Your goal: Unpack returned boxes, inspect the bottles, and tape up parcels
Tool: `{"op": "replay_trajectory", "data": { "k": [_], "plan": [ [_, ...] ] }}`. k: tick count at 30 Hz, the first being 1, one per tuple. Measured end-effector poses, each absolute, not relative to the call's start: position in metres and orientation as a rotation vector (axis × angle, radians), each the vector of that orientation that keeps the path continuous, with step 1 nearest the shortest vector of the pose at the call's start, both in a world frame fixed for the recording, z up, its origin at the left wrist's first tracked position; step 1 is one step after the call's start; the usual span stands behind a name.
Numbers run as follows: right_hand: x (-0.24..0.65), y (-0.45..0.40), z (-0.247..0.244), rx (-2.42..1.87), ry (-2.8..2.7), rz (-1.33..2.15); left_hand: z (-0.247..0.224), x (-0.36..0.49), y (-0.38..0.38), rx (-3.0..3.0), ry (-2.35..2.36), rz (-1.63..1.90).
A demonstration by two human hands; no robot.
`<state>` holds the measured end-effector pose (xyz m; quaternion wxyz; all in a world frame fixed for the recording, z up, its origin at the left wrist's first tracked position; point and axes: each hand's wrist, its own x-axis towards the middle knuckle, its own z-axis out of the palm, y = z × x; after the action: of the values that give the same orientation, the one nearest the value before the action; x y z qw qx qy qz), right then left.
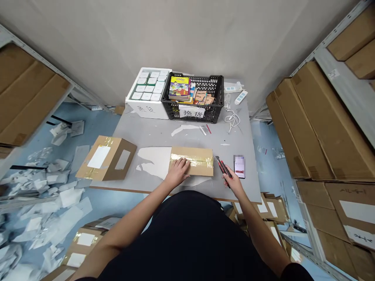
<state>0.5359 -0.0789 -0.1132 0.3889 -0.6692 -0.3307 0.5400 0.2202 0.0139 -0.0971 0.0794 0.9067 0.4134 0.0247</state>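
A flat cardboard box (202, 168) sealed with shiny yellowish tape lies near the table's front edge. My left hand (178, 171) rests on its top, palm down with the fingers stretched out. To the right of the box, my right hand (232, 180) is wrapped round a black and red box cutter (223, 167). The cutter points up and to the left, its tip close to the box's right end but apart from it. Beyond that hand lies a phone (239, 166) with its screen lit. Torn white paper (154, 158) sticks out from under the box.
A larger taped carton (113, 158) stands at the table's left edge. Against the wall are a white foam box (149, 108) of small white cartons and a black crate (218, 111) with books. A white cable (233, 119) lies behind the phone. Shelves with cartons (316, 121) flank both sides.
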Motion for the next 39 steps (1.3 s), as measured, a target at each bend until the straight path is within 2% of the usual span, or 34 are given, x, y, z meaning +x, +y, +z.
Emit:
{"op": "replay_trajectory", "data": {
  "k": [12,39],
  "plan": [
    [0.524,-0.074,-0.118,-1.665,-0.734,1.424,-0.12,0.225,0.028,2.833,1.086,0.006],
    [0.536,-0.093,-0.102,-1.799,-0.965,1.543,-0.12,0.229,0.021,2.766,1.152,0.002]
  ]
}}
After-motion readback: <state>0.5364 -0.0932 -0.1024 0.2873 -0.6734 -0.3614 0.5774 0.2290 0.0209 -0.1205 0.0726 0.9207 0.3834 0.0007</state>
